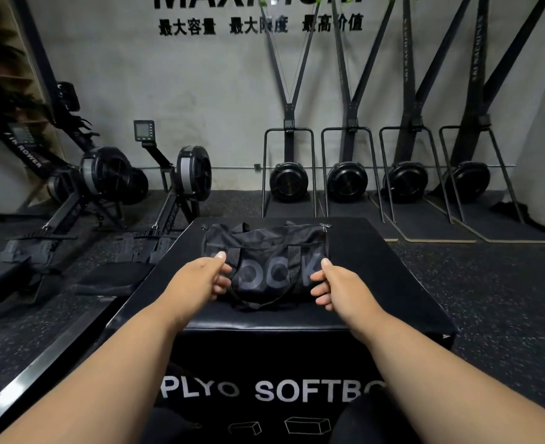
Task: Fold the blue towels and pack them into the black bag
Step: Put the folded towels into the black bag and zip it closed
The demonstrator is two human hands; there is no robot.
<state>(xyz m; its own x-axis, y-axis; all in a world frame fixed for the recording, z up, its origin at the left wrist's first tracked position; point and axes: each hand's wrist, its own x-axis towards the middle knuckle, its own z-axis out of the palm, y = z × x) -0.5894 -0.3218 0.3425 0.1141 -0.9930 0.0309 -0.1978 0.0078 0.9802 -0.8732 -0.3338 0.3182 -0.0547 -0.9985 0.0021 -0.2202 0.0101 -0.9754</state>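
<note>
- Our left hand (205,277) holds the left end of the black duffel bag (266,261). The thumb is on top and the fingers curl in at the side.
- Our right hand (335,286) holds the right end the same way, thumb up and fingers curled against the cloth.
- The bag sits on top of the black plyo soft box (376,277), in the middle, at 12 o'clock from us. It has big grey letters on its side.
- The bag's zipper (325,226) runs along the top, and it looks closed, with the pull at the far right end.
- We see no blue towels anywhere. They may be inside the bag already, or out of sight. We cannot tell.
- We think this is a bag step: we are setting the bag in place, either to start or to finish.
- If towels are left to pack, the next move needs the zipper opened, with one hand keeping the bag steady.
- Rowing machines (104,184) stand at 10 o'clock on the floor.
- Four tall ski machines (288,181) lean on the wall (200,84) from 12 to 2 o'clock.
- The strap (258,304) of the bag hangs down at the front, between our hands. It could get in the way.
- Nothing else sits on the box near the bag.
</note>
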